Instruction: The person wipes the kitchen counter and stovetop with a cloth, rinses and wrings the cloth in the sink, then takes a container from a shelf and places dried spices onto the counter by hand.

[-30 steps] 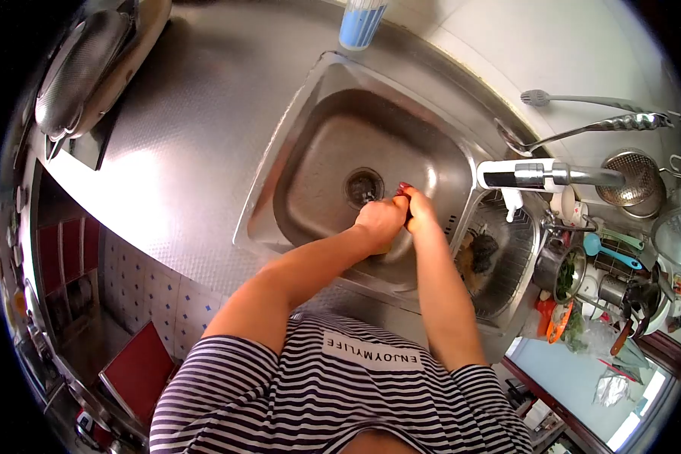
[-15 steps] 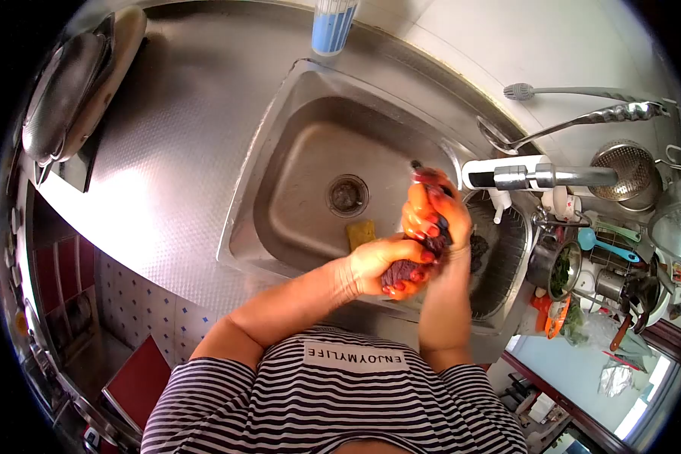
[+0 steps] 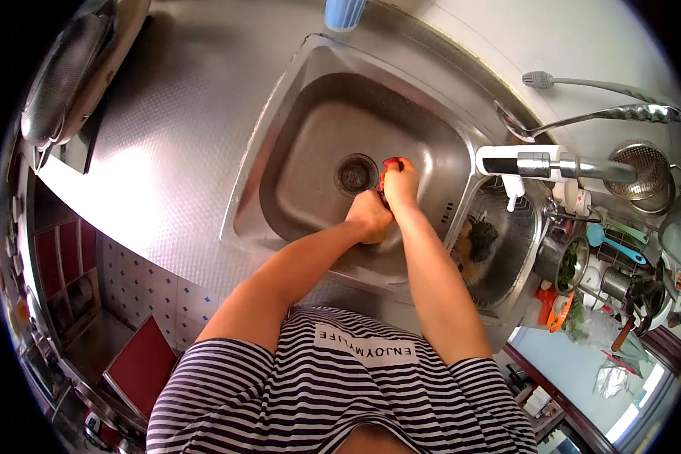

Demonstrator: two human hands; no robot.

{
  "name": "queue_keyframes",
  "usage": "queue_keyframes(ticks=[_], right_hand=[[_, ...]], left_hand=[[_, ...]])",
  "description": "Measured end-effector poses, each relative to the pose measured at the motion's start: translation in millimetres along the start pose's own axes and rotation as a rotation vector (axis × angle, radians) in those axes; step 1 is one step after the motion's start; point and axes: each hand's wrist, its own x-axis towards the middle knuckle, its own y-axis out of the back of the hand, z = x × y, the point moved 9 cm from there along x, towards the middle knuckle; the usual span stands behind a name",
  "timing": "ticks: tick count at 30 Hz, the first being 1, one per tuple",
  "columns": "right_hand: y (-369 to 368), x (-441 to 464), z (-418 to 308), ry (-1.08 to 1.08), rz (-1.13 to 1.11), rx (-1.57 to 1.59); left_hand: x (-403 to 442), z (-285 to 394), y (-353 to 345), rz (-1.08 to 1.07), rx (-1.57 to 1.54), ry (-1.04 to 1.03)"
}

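Both my hands are down inside the large sink basin (image 3: 310, 189), close together beside the drain (image 3: 356, 175). My right hand (image 3: 401, 185) is closed, its back toward me. Just below and to the left of it, my left hand (image 3: 368, 213) is closed too. Between them a little of a dark, wet cloth (image 3: 384, 199) shows; the fingers and palms cover most of it. A yellow sponge (image 3: 375, 234) lies on the basin floor under my left wrist, partly hidden.
The white and chrome faucet (image 3: 533, 164) reaches in from the right, above a smaller basin (image 3: 507, 257) with a wire rack and a dark scrubber (image 3: 482, 235). A blue cup (image 3: 345, 13) stands behind the sink. Ladles and pots crowd the right; pans (image 3: 76, 83) stand at far left.
My hands have gone down and left with the dark cloth, from above the basin's right side to near the drain. The view has shifted slightly.
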Motion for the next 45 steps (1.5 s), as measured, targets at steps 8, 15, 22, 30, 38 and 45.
queue_keyframes(ticks=[8, 15, 22, 30, 38, 45], right_hand=[[21, 32, 90, -0.609, -0.012, 0.609], [26, -95, -105, 0.203, -1.107, 1.011], [49, -164, -215, 0.6, -1.67, 1.431], [17, -95, -119, -0.133, -0.674, 0.572], [-15, -59, -47, -0.202, -0.529, 0.228], [-28, -49, -17, -0.163, -0.419, -0.092]], left_hand=[[-15, 68, 17, 0.009, 0.756, -0.466], [-110, 108, 3, -1.127, -1.445, 0.192], [-173, 170, 8, -1.508, -1.564, -0.015], [-120, 104, -16, -0.921, -1.318, 0.337], [-79, 42, -25, -0.474, -1.157, 0.363], [-77, 12, -30, -0.374, -1.134, 0.443]])
